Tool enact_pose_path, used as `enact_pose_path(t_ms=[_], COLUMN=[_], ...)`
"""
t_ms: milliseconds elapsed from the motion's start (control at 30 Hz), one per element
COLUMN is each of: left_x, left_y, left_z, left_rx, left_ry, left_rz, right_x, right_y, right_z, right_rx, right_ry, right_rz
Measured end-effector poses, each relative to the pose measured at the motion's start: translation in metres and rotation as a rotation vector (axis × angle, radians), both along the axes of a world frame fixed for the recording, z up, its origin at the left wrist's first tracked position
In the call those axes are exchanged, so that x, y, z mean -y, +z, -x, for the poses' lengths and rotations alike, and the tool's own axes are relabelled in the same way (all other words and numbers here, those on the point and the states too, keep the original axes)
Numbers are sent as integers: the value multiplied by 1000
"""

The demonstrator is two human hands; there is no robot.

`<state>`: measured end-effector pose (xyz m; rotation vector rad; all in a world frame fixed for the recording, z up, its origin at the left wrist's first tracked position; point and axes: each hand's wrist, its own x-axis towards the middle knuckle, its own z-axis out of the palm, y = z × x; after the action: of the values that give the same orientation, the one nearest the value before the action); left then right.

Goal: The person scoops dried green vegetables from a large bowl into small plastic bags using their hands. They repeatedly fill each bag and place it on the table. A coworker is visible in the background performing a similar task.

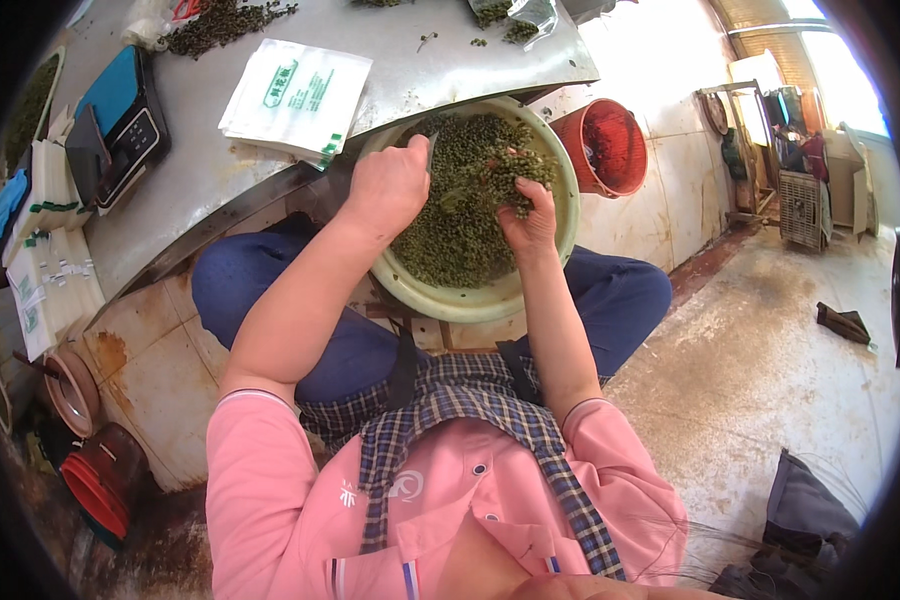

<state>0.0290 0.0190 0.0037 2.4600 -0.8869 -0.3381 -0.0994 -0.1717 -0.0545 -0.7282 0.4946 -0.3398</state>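
A wide pale green basin point(470, 306) stands between my knees, filled with small green berries on stems point(455, 245) that look like green peppercorns. My left hand point(390, 186) is closed in a fist over the basin's left side. A thin greyish edge shows by its fingers, but I cannot make out what it is. Over the right side, my right hand point(530, 215) grips a sprig of green peppercorns point(523, 172) between thumb and fingers, the berries spreading out above the heap.
A metal table point(195, 200) runs along the far left, bearing flat white printed bags point(295, 98), a scale point(120, 130), stacked bags point(55, 285) and a dark berry pile point(220, 25). A red bucket point(602, 148) stands right of the basin. A crate point(802, 208) sits farther right.
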Motion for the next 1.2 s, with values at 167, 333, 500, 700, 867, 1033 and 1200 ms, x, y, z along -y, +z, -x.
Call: enact_pose_path(t_ms=[167,333,500,700,867,1033,1200], left_x=[23,30,32,31,30,30,31], left_y=[-51,-46,-43,-37,-33,-37,-23], left_z=[4,12,15,32,40,31,53], left_rx=[-167,-238,-258,-87,-78,-129,17], left_ry=[-15,25,56,-100,-102,-9,-252], left_rz=[278,348,372,354,338,476,378], right_x=[-21,-20,-32,-20,-25,-4,-18], right_y=[43,37,45,11,25,35,20], right_z=[-5,-13,-19,-23,-24,-16,-26], right_rx=[213,68,-148,-458,-501,-290,-616], right_ry=[27,185,178,309,235,366,224], right_rz=[-230,163,128,908,1161,335,1318])
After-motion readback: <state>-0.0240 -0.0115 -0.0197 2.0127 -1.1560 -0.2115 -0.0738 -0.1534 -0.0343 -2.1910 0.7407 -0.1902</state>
